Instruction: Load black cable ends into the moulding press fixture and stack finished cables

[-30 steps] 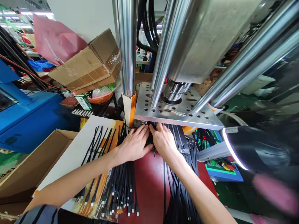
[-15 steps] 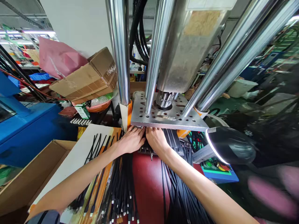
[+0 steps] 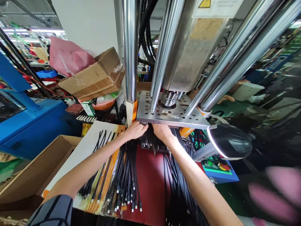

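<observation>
Reaching with left hand [image 3: 137,130] and right hand [image 3: 161,131] under a flat silver metal plate [image 3: 162,118], near thin black cables [image 3: 131,150]. Can't tell finger gap, grip, or amount done or left.

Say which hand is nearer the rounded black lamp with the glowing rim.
Right. The right hand is to the left of the lamp, not touching it; the left hand is farther left, past the right one.

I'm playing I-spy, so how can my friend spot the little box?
Find the big blue machine on the left. Just right of it, look below the tilted cardboard box. The little box is green and white, not brown.
</observation>
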{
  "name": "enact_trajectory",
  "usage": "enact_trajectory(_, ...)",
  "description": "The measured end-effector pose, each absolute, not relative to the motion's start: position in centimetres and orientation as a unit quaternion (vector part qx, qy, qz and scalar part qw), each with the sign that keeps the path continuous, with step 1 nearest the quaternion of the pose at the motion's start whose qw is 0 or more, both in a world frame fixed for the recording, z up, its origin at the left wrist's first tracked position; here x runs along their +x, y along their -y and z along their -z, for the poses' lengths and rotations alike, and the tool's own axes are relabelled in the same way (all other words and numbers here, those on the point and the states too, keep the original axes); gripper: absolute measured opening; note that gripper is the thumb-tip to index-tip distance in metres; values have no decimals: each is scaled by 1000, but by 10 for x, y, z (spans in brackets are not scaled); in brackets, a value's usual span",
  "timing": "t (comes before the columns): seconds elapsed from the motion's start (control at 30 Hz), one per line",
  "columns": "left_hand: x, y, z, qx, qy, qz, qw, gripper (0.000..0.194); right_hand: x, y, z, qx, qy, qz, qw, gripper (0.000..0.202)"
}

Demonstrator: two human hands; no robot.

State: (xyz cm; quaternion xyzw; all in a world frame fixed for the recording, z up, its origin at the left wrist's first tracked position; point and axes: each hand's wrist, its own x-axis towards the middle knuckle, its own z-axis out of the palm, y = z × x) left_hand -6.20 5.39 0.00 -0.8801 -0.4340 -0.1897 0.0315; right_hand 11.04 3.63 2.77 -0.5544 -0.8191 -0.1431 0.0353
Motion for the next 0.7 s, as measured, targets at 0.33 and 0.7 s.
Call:
enact_trajectory(0.33,-109,113,60,-753,646,33,-125,28,230,204,82,-681,712,100,136,59)
enact_trajectory(0.7,-115,108,52,-644,610,209,-410,43,242,207,52,-712,615,-168,296,40)
